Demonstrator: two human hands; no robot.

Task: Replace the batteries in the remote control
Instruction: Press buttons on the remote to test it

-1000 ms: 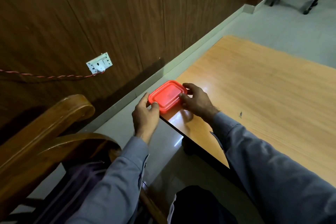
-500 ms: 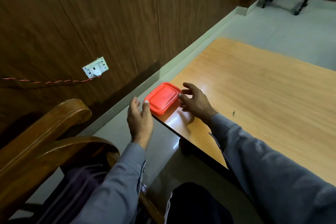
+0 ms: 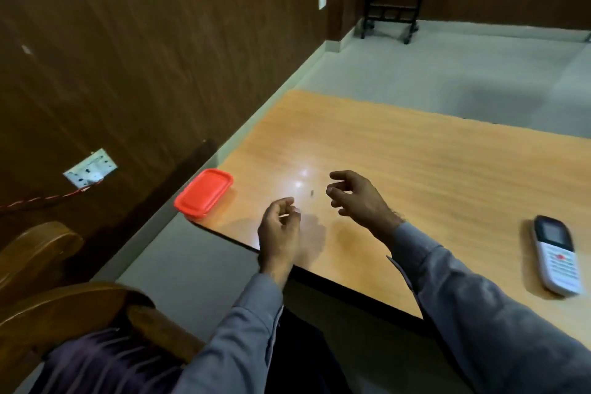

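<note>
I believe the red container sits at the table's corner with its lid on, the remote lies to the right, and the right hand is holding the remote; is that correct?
Not quite: the right hand holds nothing and hovers over the table, apart from the remote. The head view shows it. The red container does sit lidded at the corner.

hands empty over table, remote, red box
</note>
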